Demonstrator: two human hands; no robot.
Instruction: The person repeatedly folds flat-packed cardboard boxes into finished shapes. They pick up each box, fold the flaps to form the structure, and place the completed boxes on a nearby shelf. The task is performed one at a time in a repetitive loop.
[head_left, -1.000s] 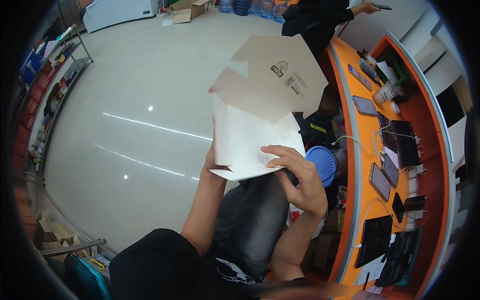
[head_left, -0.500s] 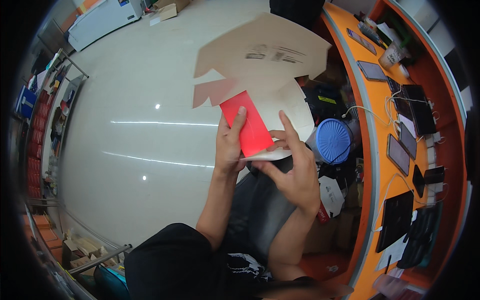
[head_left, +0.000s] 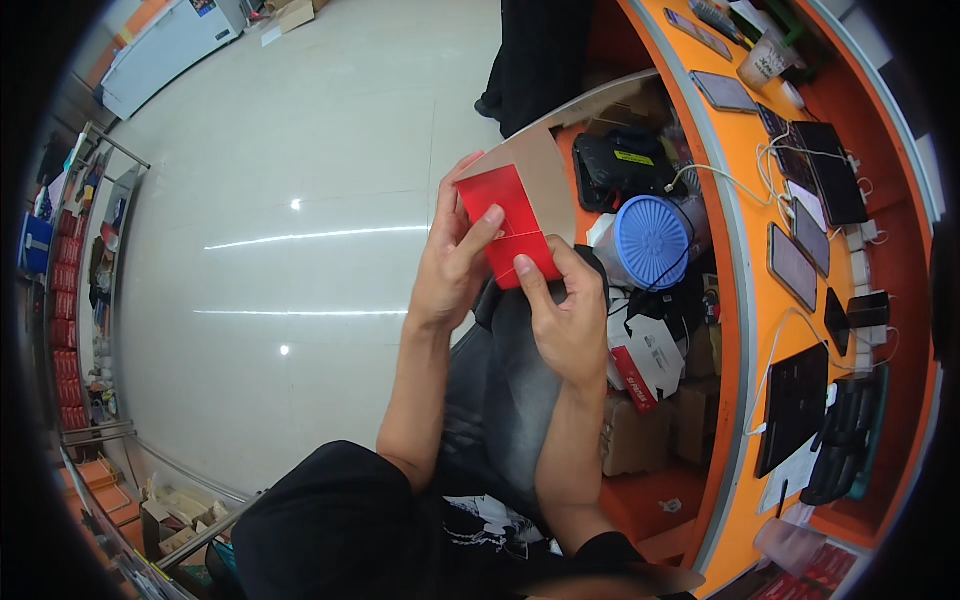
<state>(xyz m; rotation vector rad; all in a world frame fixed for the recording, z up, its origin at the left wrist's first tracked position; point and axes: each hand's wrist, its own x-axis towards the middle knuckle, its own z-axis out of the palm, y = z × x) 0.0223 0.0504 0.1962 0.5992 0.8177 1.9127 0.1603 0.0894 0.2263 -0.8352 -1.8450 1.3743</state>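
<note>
Both hands hold a flat red card (head_left: 492,190) in front of me, with a thin crease running across it. My left hand (head_left: 452,252) grips its left side, thumb flat on the red face and fingers mostly hidden behind. My right hand (head_left: 570,310) pinches the lower right end, thumb on the face below the crease and fingers behind. Behind the card stands a large tan cardboard sheet (head_left: 541,188), with cut edges, tilted and seen partly edge-on. Whether card and sheet are one piece I cannot tell.
To my right, an orange counter (head_left: 735,420) carries several phones, cables and a dark tablet (head_left: 792,428). Below it are a blue-lidded tub (head_left: 652,240), a black case (head_left: 620,170) and a white-and-red box (head_left: 645,365). A shelf rack (head_left: 75,330) stands left; a person's dark-clothed leg (head_left: 540,60) is ahead.
The large cardboard sheet has swung from facing me to nearly edge-on. My right hand has gone from spread fingers to a grip on the red card's lower end.
</note>
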